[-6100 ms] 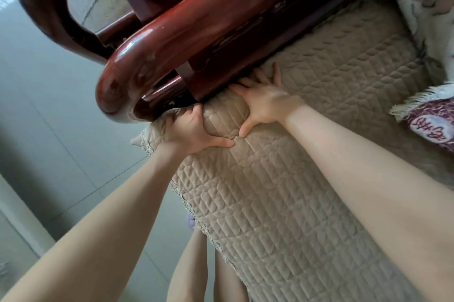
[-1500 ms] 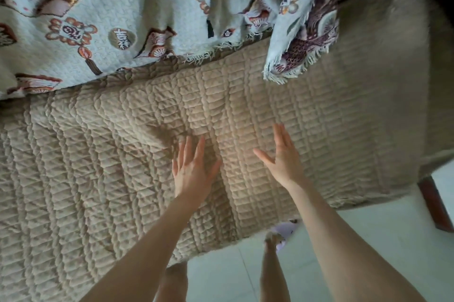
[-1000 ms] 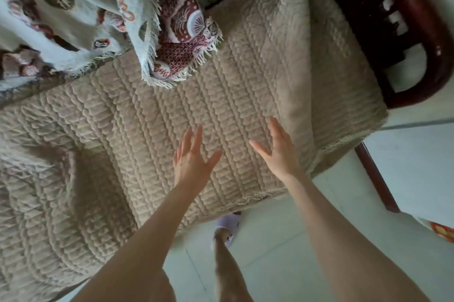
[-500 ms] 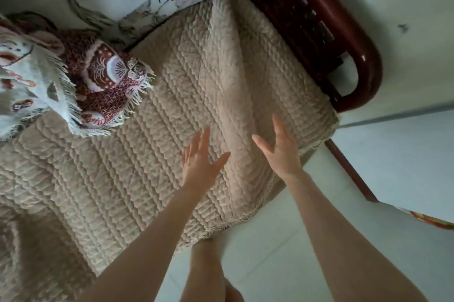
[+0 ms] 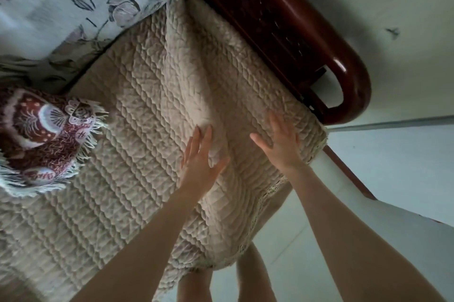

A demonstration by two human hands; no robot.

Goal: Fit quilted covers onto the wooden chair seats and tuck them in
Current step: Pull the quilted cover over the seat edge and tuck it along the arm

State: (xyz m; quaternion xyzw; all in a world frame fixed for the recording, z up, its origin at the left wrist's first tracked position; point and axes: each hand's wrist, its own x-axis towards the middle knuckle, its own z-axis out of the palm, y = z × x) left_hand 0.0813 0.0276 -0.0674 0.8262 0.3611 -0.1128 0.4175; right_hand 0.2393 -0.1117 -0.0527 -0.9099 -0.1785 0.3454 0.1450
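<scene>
Bare left forearm came in from lower left, bare right forearm from lower right, both stretched forward. Palm of left hand faced down, fingers straight and close together, thumb splayed to right. Palm of right hand faced down, fingers straight, slightly blurred, thumb spread to left. Hands sat side by side, apart, thumbs toward each other. Neither gripped anything. Bare legs showed low between forearms.
</scene>
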